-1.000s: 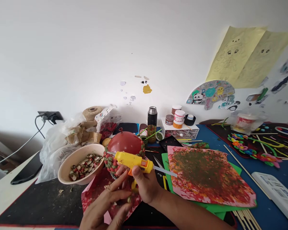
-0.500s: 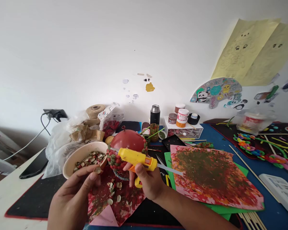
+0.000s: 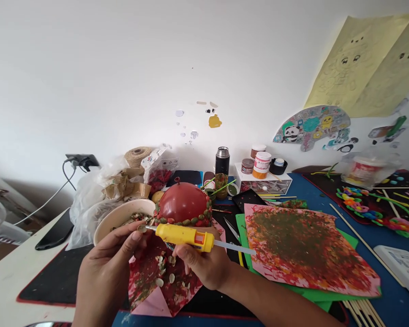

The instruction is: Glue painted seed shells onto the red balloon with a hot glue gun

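Observation:
My right hand (image 3: 204, 265) is closed around a yellow glue gun (image 3: 184, 237), with a clear glue stick (image 3: 235, 248) poking out of its back end. Between thumb and fingertips, my left hand (image 3: 111, 259) pinches a pistachio shell (image 3: 142, 229), and the gun's nozzle meets it or nearly does. Behind the gun sits a red balloon (image 3: 184, 204) ringed with painted red and green shells. A beige bowl (image 3: 104, 227) of painted shells stands at the left, partly hidden by my left hand. Several loose shells (image 3: 171, 278) lie on paint-smeared pink paper (image 3: 150, 303).
At the right, a painted sheet (image 3: 293, 245) lies over green sheets. Scissors (image 3: 231, 227) rest beside it. Farther back stand a black thermos (image 3: 222, 161) and paint jars (image 3: 261, 162) on a small drawer box. Plastic bags (image 3: 88, 204) and a twine roll (image 3: 138, 156) are back left.
The glue gun has tilted level and moved left and down, bringing its nozzle to the shell in my left hand. The view has shifted slightly.

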Demonstrator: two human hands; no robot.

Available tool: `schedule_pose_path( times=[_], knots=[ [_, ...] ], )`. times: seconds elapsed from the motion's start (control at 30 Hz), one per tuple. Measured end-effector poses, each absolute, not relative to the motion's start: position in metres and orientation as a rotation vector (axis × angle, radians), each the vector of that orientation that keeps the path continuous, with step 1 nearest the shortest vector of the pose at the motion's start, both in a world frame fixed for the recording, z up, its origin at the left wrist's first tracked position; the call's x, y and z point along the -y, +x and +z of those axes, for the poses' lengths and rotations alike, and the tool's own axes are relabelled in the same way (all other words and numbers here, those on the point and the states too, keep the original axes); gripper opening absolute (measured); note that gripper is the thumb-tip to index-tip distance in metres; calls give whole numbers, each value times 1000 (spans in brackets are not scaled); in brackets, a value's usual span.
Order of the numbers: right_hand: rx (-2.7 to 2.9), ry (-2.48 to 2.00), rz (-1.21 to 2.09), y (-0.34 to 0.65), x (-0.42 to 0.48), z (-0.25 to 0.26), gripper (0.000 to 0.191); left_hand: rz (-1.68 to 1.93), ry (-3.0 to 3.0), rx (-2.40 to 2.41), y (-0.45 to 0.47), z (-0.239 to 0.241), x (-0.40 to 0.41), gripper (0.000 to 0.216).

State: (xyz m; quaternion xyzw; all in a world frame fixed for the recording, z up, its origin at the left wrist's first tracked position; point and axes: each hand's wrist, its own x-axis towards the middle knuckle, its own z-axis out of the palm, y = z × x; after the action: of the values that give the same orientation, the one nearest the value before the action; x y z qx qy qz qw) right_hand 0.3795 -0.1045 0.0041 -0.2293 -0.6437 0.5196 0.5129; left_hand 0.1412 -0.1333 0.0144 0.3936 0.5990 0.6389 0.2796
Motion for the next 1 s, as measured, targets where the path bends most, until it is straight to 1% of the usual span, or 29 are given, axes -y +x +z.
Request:
schedule_pose_path(
  times=[0.13, 0.37, 0.53, 0.77, 1.0],
  knots=[
    [1573, -571, 1207, 381, 105, 7, 85, 1723, 1044, -1595, 143, 16, 135, 70],
    [1642, -579, 1084, 382, 105, 6, 88, 1708, 1056, -1632, 143, 16, 136, 71],
    [1651, -570, 1068, 383, 106, 9, 88, 1715, 987, -1611, 143, 17, 134, 71],
    [1675, -538, 1008, 383, 106, 10, 87, 1661, 1058, -1660, 133, 7, 137, 69],
    [1707, -535, 985, 382, 105, 9, 87, 1666, 1056, -1662, 141, 11, 139, 71]
  ],
)
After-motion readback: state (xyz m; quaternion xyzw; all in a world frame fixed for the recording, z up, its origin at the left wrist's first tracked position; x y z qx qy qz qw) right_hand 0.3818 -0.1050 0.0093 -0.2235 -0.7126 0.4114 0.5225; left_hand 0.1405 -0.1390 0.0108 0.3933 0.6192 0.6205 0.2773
